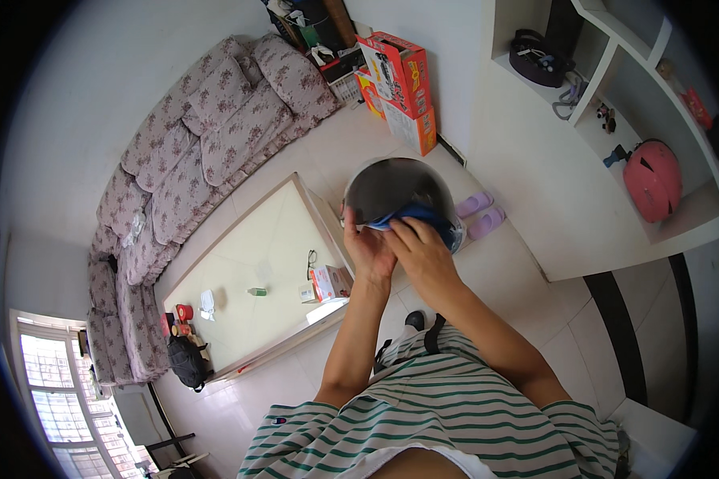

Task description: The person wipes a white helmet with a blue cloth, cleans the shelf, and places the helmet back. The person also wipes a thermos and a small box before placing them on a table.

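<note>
A helmet [398,185] with a dark, glossy visor is held out before my chest. My left hand [371,251] grips its near left edge, thumb up against the visor. A blue cloth [422,212] lies bunched against the lower part of the visor. My right hand [422,245] has its fingers on the cloth, close beside my left hand. Part of the helmet's near rim is hidden behind both hands and the cloth.
A glass-topped coffee table [239,245] carries eyeglasses [311,263], a small bottle [256,292] and a box [331,284]. Beyond are a floral sofa [215,138] and stacked cartons [404,78]. Purple slippers [485,223] lie near a white shelf unit [515,179] holding a pink helmet [653,179].
</note>
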Available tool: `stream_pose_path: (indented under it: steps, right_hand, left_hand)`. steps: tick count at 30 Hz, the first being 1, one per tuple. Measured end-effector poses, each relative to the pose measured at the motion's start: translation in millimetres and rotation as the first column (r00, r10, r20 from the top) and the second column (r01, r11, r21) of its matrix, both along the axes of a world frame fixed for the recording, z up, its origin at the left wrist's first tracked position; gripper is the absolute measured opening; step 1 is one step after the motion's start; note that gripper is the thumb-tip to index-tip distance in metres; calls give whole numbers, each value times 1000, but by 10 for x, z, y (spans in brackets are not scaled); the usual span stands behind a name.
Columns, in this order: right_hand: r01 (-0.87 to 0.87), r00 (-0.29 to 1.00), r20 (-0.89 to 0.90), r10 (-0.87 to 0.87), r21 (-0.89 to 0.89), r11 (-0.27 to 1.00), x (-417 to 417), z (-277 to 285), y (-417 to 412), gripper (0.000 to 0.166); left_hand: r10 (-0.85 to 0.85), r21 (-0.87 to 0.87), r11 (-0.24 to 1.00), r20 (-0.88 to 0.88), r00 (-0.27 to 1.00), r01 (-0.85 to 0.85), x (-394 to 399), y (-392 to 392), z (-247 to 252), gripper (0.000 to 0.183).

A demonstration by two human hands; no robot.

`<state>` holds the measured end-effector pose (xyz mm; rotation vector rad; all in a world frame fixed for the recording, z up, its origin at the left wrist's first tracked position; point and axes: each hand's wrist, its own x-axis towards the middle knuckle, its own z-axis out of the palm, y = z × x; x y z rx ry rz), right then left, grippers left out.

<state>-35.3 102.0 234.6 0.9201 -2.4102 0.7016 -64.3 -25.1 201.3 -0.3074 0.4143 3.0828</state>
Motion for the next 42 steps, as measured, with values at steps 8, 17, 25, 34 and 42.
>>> stream_pose_path:
  steps: [8,17,25,34,42]
  right_hand:
    - [121,986,119,-116,-40,992,-7,-504,285,42]
    - [700,200,722,663,-579,419,-207,-738,256,42]
    - [774,264,256,930,-631,-46,-325,-519,-36,50]
    - [658,366,364,857,-752,38,-395,-72,-89,43]
    - [361,463,665,587,-746,560,-254,-33,287,33]
  left_hand:
    - [2,7,1000,-18,1000,-2,-72,-155,96,55]
    - [94,126,988,1,996,-94,-64,-323,97,53]
    - [116,-47,993,95,989,-112,-45,-345,122,55]
    - [191,-441,880,-15,981,-178,0,62,138,48]
    - [112,-85,990,-44,993,-115,-147,-60,80,31]
